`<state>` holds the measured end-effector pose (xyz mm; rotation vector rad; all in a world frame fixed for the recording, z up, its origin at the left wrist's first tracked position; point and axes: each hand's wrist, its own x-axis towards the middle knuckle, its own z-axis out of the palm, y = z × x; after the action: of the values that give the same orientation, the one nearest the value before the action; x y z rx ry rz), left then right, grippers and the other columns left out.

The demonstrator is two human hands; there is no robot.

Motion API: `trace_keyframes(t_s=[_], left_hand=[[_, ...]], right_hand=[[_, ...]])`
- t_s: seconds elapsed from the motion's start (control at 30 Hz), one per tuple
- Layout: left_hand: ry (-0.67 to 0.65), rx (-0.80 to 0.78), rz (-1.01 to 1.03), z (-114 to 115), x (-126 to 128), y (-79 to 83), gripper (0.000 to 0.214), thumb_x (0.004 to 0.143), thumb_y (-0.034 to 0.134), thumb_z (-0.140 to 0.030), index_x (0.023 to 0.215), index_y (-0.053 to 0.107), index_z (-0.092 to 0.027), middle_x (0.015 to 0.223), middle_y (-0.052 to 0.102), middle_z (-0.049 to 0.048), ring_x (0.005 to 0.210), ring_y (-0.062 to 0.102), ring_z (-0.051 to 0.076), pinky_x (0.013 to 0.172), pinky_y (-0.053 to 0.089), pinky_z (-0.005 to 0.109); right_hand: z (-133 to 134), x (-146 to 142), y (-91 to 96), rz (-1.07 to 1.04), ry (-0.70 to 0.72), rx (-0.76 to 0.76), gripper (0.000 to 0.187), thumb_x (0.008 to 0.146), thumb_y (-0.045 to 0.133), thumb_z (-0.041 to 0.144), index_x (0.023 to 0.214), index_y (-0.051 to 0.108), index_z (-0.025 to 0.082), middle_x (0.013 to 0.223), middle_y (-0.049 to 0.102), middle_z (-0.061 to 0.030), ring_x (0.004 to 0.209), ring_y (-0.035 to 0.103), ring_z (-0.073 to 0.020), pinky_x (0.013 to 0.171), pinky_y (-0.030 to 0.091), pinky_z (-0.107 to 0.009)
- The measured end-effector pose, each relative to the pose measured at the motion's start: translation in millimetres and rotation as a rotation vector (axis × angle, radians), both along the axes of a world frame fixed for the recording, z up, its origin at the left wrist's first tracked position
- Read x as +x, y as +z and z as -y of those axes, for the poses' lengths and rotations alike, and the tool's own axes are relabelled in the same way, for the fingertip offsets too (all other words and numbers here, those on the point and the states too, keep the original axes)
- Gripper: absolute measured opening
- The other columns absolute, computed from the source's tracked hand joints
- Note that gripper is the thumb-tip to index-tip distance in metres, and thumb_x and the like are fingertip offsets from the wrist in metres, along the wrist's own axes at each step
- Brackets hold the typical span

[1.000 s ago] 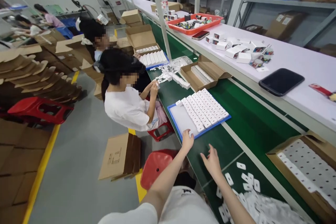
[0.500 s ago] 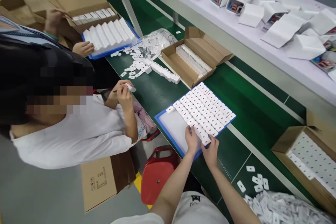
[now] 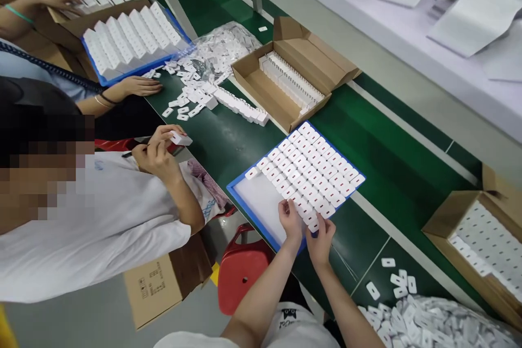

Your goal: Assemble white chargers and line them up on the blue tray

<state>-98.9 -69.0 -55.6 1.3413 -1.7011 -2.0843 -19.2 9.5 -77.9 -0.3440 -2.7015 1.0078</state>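
A blue-edged tray lies on the green table, with rows of small white plastic cases standing close together on it, each with a small reddish slot on top. At the near end of the outermost row, my left hand has its fingers bent against the side of the cases. My right hand is closed at that row's end, thumb and fingers on the last white case. My fingers partly hide the cases they touch. One case stands at the left end of the rows.
A co-worker's hands hold a white case and a dark pen-like tool on the left. Beyond are an open carton, loose white caps and another blue tray. Caps and a carton lie right; a shelf overhangs.
The view has shifted. My hands stay at the near end of the row, the right one a little closer to the left. Another person's hand has moved onto the table edge at the left.
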Motion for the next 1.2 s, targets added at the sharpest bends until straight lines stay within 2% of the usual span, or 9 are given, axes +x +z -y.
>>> trace_keyframes(t_s=[0.17, 0.33, 0.47, 0.67, 0.8, 1.0, 1.2], left_hand=[[-0.091, -0.049, 0.085, 6, -4, 15.8, 0.028, 0.096, 0.057, -0.038, 0.109, 0.062, -0.013, 0.102, 0.065, 0.0059, 0.089, 0.064, 0.017, 0.081, 0.056, 0.036], [-0.128, -0.034, 0.301, 12, -23, 29.6, 0.028, 0.093, 0.063, -0.034, 0.112, 0.061, -0.013, 0.106, 0.064, 0.0066, 0.090, 0.064, 0.017, 0.080, 0.056, 0.036], [-0.113, 0.000, 0.448, 8, -40, 32.4, 0.028, 0.094, 0.062, -0.034, 0.113, 0.061, -0.013, 0.107, 0.064, 0.0069, 0.089, 0.064, 0.017, 0.078, 0.057, 0.035], [-0.148, 0.047, 0.501, 8, -49, 28.4, 0.026, 0.094, 0.062, -0.034, 0.108, 0.063, -0.012, 0.102, 0.066, 0.0061, 0.086, 0.065, 0.016, 0.076, 0.058, 0.033], [-0.219, 0.042, 0.508, 14, -52, 29.5, 0.027, 0.094, 0.062, -0.034, 0.111, 0.063, -0.013, 0.106, 0.066, 0.0071, 0.090, 0.066, 0.017, 0.079, 0.058, 0.035], [-0.322, 0.072, 0.471, 19, -47, 47.6, 0.025, 0.094, 0.062, -0.033, 0.108, 0.064, -0.012, 0.104, 0.067, 0.0067, 0.088, 0.066, 0.016, 0.078, 0.058, 0.034], [-0.304, 0.109, 0.453, 30, -24, 63.2, 0.025, 0.094, 0.062, -0.033, 0.107, 0.064, -0.012, 0.102, 0.067, 0.0061, 0.086, 0.066, 0.016, 0.076, 0.058, 0.033]], right_hand=[[3, -1, 0.9, 0.004, -0.038, -0.023, 0.042, 0.093, 0.060, 0.035, 0.130, 0.053, 0.018, 0.120, 0.044, -0.0113, 0.105, 0.055, -0.0247, 0.084, 0.055, -0.043], [1, 0, 2.2, 0.014, -0.003, -0.002, 0.042, 0.094, 0.060, 0.035, 0.132, 0.052, 0.019, 0.125, 0.049, -0.0106, 0.103, 0.058, -0.0224, 0.081, 0.057, -0.039], [-3, 0, -1.2, 0.010, 0.024, 0.036, 0.041, 0.096, 0.059, 0.034, 0.133, 0.051, 0.019, 0.128, 0.051, -0.0107, 0.104, 0.059, -0.0224, 0.082, 0.057, -0.040], [-1, 2, -13.1, -0.012, 0.030, 0.054, 0.041, 0.097, 0.058, 0.033, 0.134, 0.049, 0.019, 0.127, 0.054, -0.0106, 0.101, 0.061, -0.0211, 0.079, 0.058, -0.038], [1, 5, -17.5, -0.018, 0.031, 0.054, 0.040, 0.097, 0.058, 0.033, 0.133, 0.051, 0.019, 0.122, 0.056, -0.0095, 0.095, 0.061, -0.0192, 0.077, 0.058, -0.036], [2, 9, -14.4, -0.028, 0.046, 0.083, 0.037, 0.097, 0.058, 0.033, 0.131, 0.053, 0.019, 0.117, 0.059, -0.0083, 0.091, 0.062, -0.0176, 0.074, 0.058, -0.034], [0, 21, -3.1, -0.038, 0.105, 0.121, 0.038, 0.096, 0.059, 0.031, 0.132, 0.052, 0.018, 0.120, 0.058, -0.0089, 0.096, 0.062, -0.0196, 0.076, 0.058, -0.036]])
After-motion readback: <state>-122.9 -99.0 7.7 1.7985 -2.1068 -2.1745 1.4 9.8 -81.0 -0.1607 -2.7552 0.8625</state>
